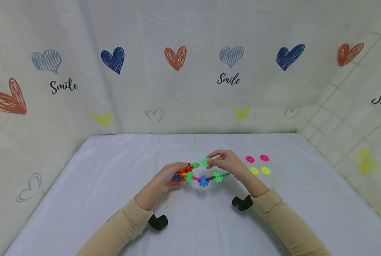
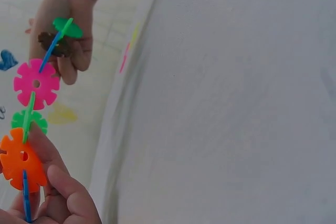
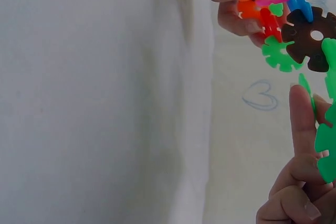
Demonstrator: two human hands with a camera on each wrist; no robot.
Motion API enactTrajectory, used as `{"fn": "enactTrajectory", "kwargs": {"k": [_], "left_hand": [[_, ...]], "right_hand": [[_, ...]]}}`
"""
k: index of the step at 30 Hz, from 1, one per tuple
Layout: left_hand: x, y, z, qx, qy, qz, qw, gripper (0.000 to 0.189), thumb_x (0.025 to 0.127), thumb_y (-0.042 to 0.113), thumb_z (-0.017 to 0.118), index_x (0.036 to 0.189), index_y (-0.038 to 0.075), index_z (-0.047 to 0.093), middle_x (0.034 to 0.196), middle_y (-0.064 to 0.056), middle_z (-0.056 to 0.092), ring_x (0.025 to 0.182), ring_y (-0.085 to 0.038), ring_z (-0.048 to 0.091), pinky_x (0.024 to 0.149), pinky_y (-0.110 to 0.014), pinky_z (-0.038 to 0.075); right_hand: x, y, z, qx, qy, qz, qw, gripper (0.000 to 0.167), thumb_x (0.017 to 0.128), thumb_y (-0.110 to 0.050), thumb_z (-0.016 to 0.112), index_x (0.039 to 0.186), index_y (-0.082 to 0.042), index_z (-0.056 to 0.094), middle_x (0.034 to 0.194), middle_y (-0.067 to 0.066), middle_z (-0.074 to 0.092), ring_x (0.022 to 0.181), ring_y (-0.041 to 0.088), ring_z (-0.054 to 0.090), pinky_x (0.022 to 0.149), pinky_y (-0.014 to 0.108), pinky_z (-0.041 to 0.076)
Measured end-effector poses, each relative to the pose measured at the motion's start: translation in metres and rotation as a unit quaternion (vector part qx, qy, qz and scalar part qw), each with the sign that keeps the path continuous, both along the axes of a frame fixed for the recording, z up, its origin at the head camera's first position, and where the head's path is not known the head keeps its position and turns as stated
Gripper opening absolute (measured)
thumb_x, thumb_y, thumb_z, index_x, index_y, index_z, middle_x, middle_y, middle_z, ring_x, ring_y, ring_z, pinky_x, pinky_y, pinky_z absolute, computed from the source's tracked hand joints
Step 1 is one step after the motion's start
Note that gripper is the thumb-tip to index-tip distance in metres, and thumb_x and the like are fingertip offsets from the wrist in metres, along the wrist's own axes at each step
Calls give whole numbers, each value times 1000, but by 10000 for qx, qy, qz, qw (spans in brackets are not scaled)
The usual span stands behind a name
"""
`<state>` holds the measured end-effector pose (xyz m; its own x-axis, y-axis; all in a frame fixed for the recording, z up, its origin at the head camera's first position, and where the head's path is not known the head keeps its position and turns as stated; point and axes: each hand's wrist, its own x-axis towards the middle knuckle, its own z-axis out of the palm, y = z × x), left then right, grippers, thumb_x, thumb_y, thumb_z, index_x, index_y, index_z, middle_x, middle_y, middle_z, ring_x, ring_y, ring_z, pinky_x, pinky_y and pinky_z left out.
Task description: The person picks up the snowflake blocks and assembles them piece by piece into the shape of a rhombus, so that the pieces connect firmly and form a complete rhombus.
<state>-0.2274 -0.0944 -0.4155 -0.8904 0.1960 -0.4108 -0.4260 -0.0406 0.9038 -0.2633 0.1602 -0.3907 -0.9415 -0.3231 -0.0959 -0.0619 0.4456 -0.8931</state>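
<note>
A chain of notched, flower-shaped plastic discs hangs in a curve above the table. My left hand [image 1: 165, 179] grips its left end, with fingers about the orange disc [image 2: 11, 153] and a blue one. From there the lower strand runs through a pink disc [image 2: 48, 85], a blue disc [image 1: 203, 184] and a brown disc [image 3: 300, 43] to green ones near my right hand [image 1: 229, 163]. A red disc [image 1: 188, 170] and a green disc [image 1: 195, 165] form the upper end. Between thumb and index finger, my right hand pinches a light green disc [image 1: 204, 163], apart from that upper end.
Two pink discs [image 1: 264, 158] and two yellow discs [image 1: 265, 170] lie on the white-covered table [image 1: 190, 224], right of my right hand. Black wrist-worn pieces [image 1: 158, 223] stick out by both sleeves. A printed curtain [image 1: 197, 92] hangs behind the table.
</note>
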Motion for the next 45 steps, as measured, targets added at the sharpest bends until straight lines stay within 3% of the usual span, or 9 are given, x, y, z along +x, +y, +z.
{"fn": "enactTrajectory", "kwargs": {"k": [9, 19, 27, 36, 45], "left_hand": [[0, 2, -1, 81, 8, -33, 10000, 41, 100, 33, 66, 133, 10, 67, 114, -7, 65, 81, -20, 59, 67, -24, 48], [1, 5, -2, 153, -30, -93, 9998, 41, 99, 34, 67, 130, 8, 67, 99, -3, 69, 77, -17, 62, 66, -23, 47], [1, 8, -1, -180, 101, -246, 9995, 37, 96, 41, 72, 113, 8, 77, 80, 0, 68, 66, -14, 52, 59, -21, 39], [2, 8, -2, -106, 268, -334, 9990, 37, 98, 37, 70, 119, 7, 76, 89, 4, 76, 63, -10, 55, 54, -20, 34], [4, 10, -1, -123, 389, -402, 9984, 36, 97, 37, 71, 116, 7, 77, 84, 3, 75, 58, -9, 55, 50, -20, 30]], "right_hand": [[2, -4, 2, -2, 8, 86, 10000, 32, 98, -29, 72, 121, -6, 71, 94, 11, 78, 112, 30, 68, 102, 56, 46], [4, -7, 5, 89, -34, 195, 9998, 32, 97, -25, 72, 124, -7, 71, 97, 14, 77, 111, 27, 69, 101, 55, 48], [7, -9, 4, 22, -32, 252, 9997, 30, 98, -22, 70, 123, -6, 72, 95, 13, 77, 111, 26, 69, 106, 60, 43], [8, -11, 0, -89, 28, 264, 9996, 28, 98, -19, 70, 121, -3, 72, 92, 13, 77, 106, 25, 72, 107, 64, 39], [12, -11, 2, -188, -116, 77, 9997, 25, 98, -17, 70, 119, -3, 73, 90, 13, 77, 104, 25, 72, 107, 64, 39]]}}
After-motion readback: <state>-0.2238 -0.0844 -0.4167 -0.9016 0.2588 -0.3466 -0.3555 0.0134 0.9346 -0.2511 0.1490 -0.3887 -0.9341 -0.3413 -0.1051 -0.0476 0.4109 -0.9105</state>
